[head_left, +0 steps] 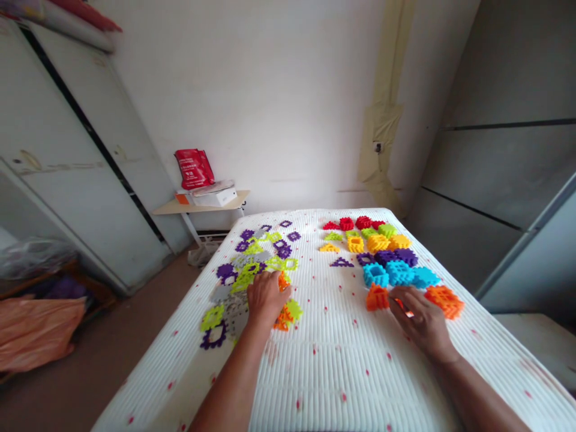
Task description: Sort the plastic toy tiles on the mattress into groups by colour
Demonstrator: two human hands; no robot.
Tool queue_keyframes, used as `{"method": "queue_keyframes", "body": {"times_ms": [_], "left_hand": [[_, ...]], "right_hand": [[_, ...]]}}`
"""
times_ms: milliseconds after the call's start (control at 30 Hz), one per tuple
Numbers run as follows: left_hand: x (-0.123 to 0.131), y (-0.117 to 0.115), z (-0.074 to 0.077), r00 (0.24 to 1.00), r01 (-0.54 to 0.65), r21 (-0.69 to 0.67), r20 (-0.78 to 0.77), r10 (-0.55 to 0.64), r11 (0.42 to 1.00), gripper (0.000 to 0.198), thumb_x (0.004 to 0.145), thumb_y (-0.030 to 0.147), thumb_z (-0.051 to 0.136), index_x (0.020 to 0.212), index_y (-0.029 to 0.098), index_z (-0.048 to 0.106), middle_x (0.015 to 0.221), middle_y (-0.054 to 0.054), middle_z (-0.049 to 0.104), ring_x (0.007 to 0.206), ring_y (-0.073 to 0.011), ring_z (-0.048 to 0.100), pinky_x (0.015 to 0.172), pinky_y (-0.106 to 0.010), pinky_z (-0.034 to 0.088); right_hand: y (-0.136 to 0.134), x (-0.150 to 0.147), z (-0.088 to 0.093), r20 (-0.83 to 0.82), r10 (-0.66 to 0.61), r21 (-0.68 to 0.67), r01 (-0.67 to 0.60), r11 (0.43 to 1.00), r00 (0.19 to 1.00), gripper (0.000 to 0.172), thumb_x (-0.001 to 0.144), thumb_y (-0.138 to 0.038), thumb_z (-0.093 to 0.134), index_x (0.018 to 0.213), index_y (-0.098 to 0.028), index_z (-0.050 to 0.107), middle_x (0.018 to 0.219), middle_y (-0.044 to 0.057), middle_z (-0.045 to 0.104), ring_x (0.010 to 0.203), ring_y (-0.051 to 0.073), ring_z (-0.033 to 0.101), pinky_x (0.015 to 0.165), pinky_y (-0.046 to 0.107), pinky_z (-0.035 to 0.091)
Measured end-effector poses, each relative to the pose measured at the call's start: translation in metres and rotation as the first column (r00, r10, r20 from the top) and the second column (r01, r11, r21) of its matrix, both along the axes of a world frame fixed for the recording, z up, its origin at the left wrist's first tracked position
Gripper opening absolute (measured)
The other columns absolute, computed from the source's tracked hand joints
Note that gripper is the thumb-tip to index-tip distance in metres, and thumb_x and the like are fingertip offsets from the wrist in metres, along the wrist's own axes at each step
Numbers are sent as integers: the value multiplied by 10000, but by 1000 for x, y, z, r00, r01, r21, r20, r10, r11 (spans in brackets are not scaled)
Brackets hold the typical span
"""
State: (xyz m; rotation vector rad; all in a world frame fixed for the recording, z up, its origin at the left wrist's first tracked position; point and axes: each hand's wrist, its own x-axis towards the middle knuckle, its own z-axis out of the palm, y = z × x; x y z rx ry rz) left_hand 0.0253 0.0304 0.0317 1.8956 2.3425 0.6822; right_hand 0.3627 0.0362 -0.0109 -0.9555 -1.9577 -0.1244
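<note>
My left hand (266, 295) is closed over the scattered pieces on the left side of the bed. An orange interlocking building piece (282, 281) shows between its thumb and fingers. Just below lie more orange pieces (282, 319) and a lime green piece (294, 309). Over on the right, the fingers of my right hand (423, 321) curl around an orange building piece (408, 312), mostly hidden under them. That hand sits between an orange triangular stack (377, 297) and a larger orange stack (444, 301).
Sorted stacks run away from me on the right: blue (375, 275), purple (405, 257), yellow (377, 243), lime (387, 230) and red (363, 222). Loose purple, grey and lime pieces (247, 276) spread on the left. A small table (168, 208) with a red bag (194, 168) stands beyond.
</note>
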Motion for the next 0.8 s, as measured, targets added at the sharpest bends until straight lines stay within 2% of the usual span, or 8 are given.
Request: {"method": "queue_keyframes", "body": {"times_ms": [133,267,433,500,567,667,733,800], "left_hand": [[6,6,-7,989,-73,-55,-131,65,996,319,771,345,556,1045,200,630,1013,-112,625,969,-255,535,780,-338,371],[4,4,-6,990,-95,0,-106,95,995,299,855,294,401,921,170,664,871,-107,641,819,-226,562,707,-323,369],[-4,4,0,964,-120,274,261,46,954,264,817,342,457,737,171,641,791,-68,620,771,-200,551,680,-290,389],[1,4,0,817,-137,319,572,-75,938,229,781,361,513,697,172,613,688,-24,587,678,-162,535,624,-262,389],[12,3,-2,544,-142,314,817,-191,939,221,731,381,582,697,163,600,588,17,539,570,-120,496,559,-236,374],[36,-1,-9,180,-145,286,949,-259,947,314,627,355,697,849,149,616,573,39,558,508,-84,482,518,-209,367],[54,-6,-14,62,-134,256,966,-250,957,399,593,323,726,927,148,596,581,34,592,495,-82,506,514,-206,384],[71,-12,-21,38,-102,221,975,-218,970,374,592,314,726,890,141,583,556,26,600,488,-94,536,518,-216,408]], "right_hand": [[0,0,1,3,15,3,-15,1000,1000,65,880,-205,514,876,-209,578,852,69,632,781,176,620,673,289,509],[-2,-1,5,-14,17,3,-17,1000,1000,75,879,-234,518,860,-210,587,828,66,641,768,179,625,676,292,517],[-3,-4,8,-32,22,-9,-23,1000,999,97,880,-248,519,841,-203,596,818,66,645,751,176,629,676,287,515],[-3,-5,8,-33,19,-21,-19,1000,999,108,885,-248,506,843,-202,595,822,69,643,752,176,628,671,285,514],[-4,-6,7,-28,22,-28,-22,999,999,110,888,-238,497,850,-200,593,827,71,639,756,175,627,670,284,515],[-4,-9,7,-12,38,-9,-38,999,999,95,886,-195,497,857,-192,588,825,63,636,763,169,626,687,280,515],[-5,-12,7,-3,35,8,-35,999,999,91,886,-171,496,867,-189,584,828,61,635,772,169,626,693,284,513],[-7,-15,8,1,31,8,-31,999,1000,94,890,-160,490,875,-191,578,832,62,634,769,170,625,677,283,515]]}}
